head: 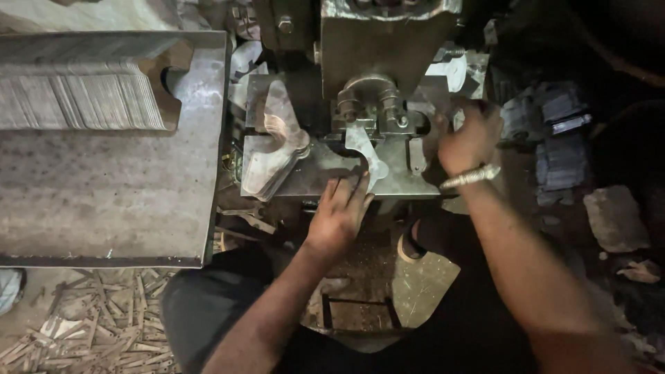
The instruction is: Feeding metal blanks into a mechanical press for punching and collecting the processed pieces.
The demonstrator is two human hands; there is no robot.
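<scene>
**Left hand on blank at press die, right hand beside the tool**

I see my left hand (341, 208) at 6 o'clock of the press bed (409, 181), fingers flat and pressing the lower edge of a thin shaped metal blank (366, 154). No pinch here, just a flat, spread hold keeping it down. The blank lies on the bed directly under the punch head (370, 104), tip pointing to 12 o'clock.

My right hand (468, 138) is at 3 o'clock of the punch head, fingers curled toward something on the machine's side; I cannot tell what it grips, or whether it is closed at all (too dark, hand seen from the back). A metal bracelet (471, 176) sits on that wrist.

At 9 o'clock of the punch, a fanned stack of cut pieces (273, 149) leans on the bed. Further out at 9–10 o'clock, a steel table (138, 201) carries a long row of stacked sheets (76, 100). Offcut strips (104, 322) litter the floor at 7 o'clock.

Risks, as I judge them: left fingertips are very near the punch line, so a stroke could catch them. The blank could skew under flat pressure alone. The bracelet could snag on the tooling.
</scene>
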